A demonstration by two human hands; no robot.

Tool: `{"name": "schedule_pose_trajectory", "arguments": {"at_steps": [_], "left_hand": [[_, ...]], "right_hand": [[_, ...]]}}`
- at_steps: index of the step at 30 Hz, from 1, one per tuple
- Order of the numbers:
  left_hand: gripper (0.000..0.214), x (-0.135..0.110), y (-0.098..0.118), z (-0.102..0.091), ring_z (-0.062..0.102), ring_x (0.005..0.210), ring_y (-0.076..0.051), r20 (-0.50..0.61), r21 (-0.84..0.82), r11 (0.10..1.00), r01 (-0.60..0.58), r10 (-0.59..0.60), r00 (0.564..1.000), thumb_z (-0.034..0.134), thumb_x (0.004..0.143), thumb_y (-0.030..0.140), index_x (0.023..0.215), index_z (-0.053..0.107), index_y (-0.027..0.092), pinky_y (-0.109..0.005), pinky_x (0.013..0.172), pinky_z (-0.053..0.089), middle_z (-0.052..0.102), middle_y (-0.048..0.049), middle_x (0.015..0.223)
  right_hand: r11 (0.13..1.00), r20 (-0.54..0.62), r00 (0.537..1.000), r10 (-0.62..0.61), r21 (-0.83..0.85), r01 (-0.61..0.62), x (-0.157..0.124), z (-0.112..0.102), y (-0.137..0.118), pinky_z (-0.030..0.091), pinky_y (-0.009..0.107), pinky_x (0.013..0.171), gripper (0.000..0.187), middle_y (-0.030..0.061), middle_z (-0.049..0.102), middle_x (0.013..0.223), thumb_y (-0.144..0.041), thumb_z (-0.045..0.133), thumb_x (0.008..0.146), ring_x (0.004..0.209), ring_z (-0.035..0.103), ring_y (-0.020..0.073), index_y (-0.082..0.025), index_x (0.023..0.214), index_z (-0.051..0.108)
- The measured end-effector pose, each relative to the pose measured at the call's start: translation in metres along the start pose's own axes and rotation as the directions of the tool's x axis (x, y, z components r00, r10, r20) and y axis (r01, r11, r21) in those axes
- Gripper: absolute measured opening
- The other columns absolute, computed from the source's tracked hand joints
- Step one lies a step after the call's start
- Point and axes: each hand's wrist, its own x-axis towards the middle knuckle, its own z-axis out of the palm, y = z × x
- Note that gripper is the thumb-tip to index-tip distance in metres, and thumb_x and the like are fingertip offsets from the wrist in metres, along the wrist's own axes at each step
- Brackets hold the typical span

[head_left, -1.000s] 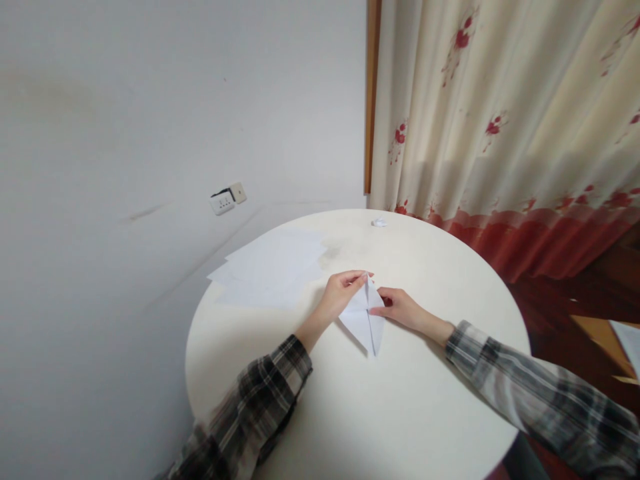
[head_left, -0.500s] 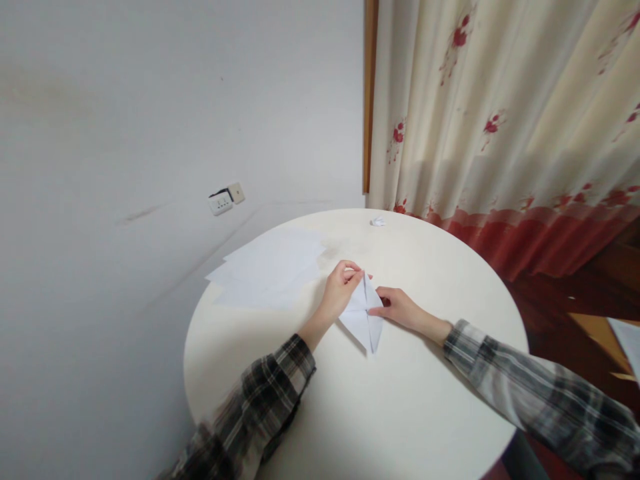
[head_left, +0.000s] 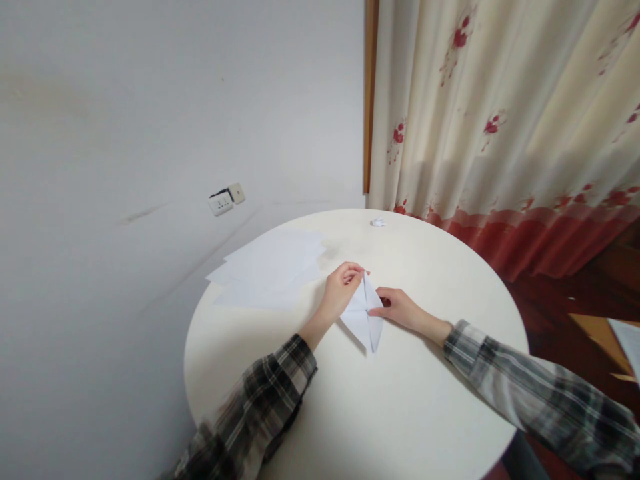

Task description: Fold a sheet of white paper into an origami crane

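A white sheet of folded paper, shaped like a diamond with a crease down its middle, is between my two hands over the round white table. My left hand pinches its far tip between thumb and fingers. On the right edge, my right hand grips the paper near its middle, thumb on top and the other fingers partly hidden behind. The near point of the diamond hangs free toward me.
Several overlapping white paper sheets lie at the table's left side. A small crumpled white paper piece sits by the far edge. Beyond the table are a wall with a socket and a flowered curtain.
The fingers of my left hand have shifted very slightly at the far tip of the paper. My right hand and the paper look nearly the same.
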Motion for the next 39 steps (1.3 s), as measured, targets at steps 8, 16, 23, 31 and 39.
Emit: {"name": "schedule_pose_trajectory", "arguments": {"at_steps": [8,16,23,31,39], "left_hand": [[0.021,0.002,0.002,0.004,0.061,0.066,-0.014,-0.086,0.070,0.997,0.021,-0.015,0.996,0.069,0.063,0.027,0.073,0.056,0.015,-0.023,0.062,0.044,0.063,-0.0007,0.068],[0.019,0.004,0.001,0.005,0.059,0.061,-0.012,-0.107,0.083,0.996,0.032,-0.023,0.994,0.070,0.063,0.026,0.071,0.057,0.015,-0.022,0.058,0.043,0.062,0.0008,0.064],[0.020,0.006,-0.001,0.005,0.057,0.057,-0.012,-0.122,0.063,0.996,0.065,-0.057,0.991,0.071,0.061,0.026,0.069,0.055,0.015,-0.021,0.056,0.041,0.059,0.0019,0.060],[0.035,0.006,-0.001,0.002,0.056,0.054,-0.011,-0.131,0.019,0.995,0.093,-0.090,0.987,0.075,0.056,0.026,0.078,0.048,0.017,-0.020,0.053,0.041,0.059,0.0030,0.060],[0.028,0.007,-0.008,-0.001,0.059,0.060,-0.014,0.013,0.055,0.990,0.127,-0.128,0.992,0.074,0.056,0.028,0.076,0.063,0.013,-0.021,0.051,0.041,0.065,-0.0029,0.068]], "right_hand": [[0.999,0.005,1.000,-0.027,-0.032,0.027,0.001,0.001,0.004,0.033,0.023,0.055,0.020,-0.0007,0.053,0.066,-0.034,0.064,0.070,0.060,0.045,0.0125,-0.015,0.072,0.059],[1.000,0.001,1.000,-0.018,-0.024,0.018,0.001,0.001,0.004,0.033,0.022,0.055,0.018,-0.0008,0.054,0.066,-0.031,0.065,0.069,0.060,0.045,0.0123,-0.015,0.073,0.060],[0.999,-0.008,1.000,0.005,-0.035,-0.005,0.002,0.002,0.007,0.034,0.022,0.055,0.017,-0.0004,0.057,0.067,-0.029,0.066,0.067,0.061,0.046,0.0129,-0.015,0.074,0.061],[0.999,-0.002,1.000,0.023,-0.044,-0.023,0.002,0.001,0.005,0.033,0.022,0.054,0.017,-0.0011,0.056,0.064,-0.030,0.066,0.068,0.059,0.046,0.0123,-0.014,0.071,0.061],[0.998,0.000,1.000,0.008,-0.067,-0.008,0.003,0.002,0.008,0.033,0.022,0.054,0.018,-0.0015,0.054,0.063,-0.031,0.066,0.067,0.059,0.044,0.0119,-0.014,0.070,0.061]]}}
